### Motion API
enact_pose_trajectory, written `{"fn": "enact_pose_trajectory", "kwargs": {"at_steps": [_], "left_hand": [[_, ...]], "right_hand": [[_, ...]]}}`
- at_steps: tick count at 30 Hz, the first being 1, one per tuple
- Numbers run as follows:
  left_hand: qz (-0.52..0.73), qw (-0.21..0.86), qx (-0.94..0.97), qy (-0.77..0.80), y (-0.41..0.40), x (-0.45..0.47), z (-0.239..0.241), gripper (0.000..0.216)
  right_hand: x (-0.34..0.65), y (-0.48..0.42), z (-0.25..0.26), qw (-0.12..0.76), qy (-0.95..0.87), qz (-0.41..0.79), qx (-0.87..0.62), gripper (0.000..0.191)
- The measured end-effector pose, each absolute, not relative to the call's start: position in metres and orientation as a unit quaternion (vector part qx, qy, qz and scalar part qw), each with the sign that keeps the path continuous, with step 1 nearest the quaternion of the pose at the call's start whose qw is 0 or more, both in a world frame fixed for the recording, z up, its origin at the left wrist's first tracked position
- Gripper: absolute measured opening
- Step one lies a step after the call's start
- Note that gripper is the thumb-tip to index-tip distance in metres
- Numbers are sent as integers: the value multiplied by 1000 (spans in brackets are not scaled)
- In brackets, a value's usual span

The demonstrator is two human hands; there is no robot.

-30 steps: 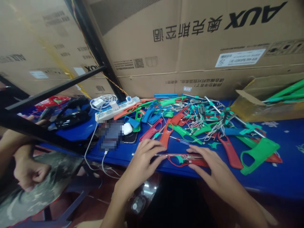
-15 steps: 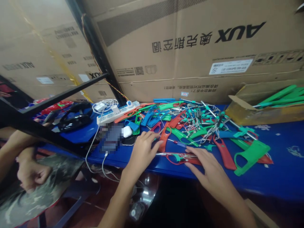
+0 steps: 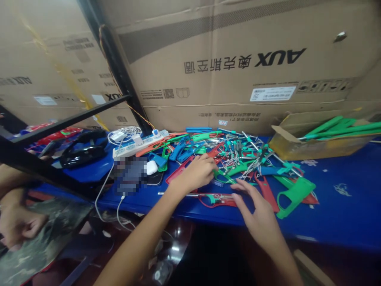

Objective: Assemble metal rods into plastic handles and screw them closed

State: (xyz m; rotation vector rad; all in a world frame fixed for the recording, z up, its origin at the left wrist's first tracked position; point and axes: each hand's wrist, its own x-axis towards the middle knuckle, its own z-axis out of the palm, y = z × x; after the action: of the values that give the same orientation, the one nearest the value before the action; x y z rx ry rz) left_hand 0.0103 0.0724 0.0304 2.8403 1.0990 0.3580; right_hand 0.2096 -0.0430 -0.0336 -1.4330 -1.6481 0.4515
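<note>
My right hand (image 3: 257, 204) rests at the table's front edge with its fingers apart. Its thumb touches the right end of a red lighter half-shell (image 3: 223, 203), in which a metal tube (image 3: 190, 195), a teal piece and thin wires lie. Over the near side of the parts pile, my left hand (image 3: 200, 171) has curled fingers; whatever is at their tips is hidden. Between the hands, a screwdriver's clear blue handle (image 3: 218, 183) lies partly visible. Close to my left wrist is another red shell (image 3: 178, 171). Green (image 3: 296, 196) and red (image 3: 266, 192) shells lie right of my right hand.
Behind the hands spreads a heap of wired igniter tubes (image 3: 238, 149). A cardboard box (image 3: 321, 147) of green shells stands right. At left are a power strip (image 3: 139, 143), phone (image 3: 131, 176), white earphone case (image 3: 151, 167) and black rack post (image 3: 44, 163). A seated person's hand (image 3: 24, 226) shows.
My left hand has moved up and right, off the table's front area to the pile. The orange shell beside it is now mostly covered. My right hand stays by the red half-shell; the view has shifted.
</note>
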Motion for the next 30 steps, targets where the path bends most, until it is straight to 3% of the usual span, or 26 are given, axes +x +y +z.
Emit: {"fn": "enact_pose_trajectory", "kwargs": {"at_steps": [9, 13, 16, 19, 25, 30], "left_hand": [[277, -42, 796, 537, 129, -73, 53, 22], [333, -92, 758, 553, 128, -92, 47, 21], [351, -68, 778, 517, 121, -95, 39, 25], [318, -12, 826, 465, 117, -91, 34, 29], [162, -36, 850, 500, 108, -75, 27, 43], [121, -8, 854, 507, 105, -67, 22, 36]], "right_hand": [[214, -40, -36, 477, -619, 217, -585, 31], [209, -46, -33, 597, -510, 203, -585, 27], [205, -53, -33, 689, -415, 151, -575, 31], [204, -57, -38, 704, -392, 107, -583, 36], [207, -59, -42, 692, -386, 130, -596, 36], [209, -62, -38, 746, -324, 138, -566, 33]]}}
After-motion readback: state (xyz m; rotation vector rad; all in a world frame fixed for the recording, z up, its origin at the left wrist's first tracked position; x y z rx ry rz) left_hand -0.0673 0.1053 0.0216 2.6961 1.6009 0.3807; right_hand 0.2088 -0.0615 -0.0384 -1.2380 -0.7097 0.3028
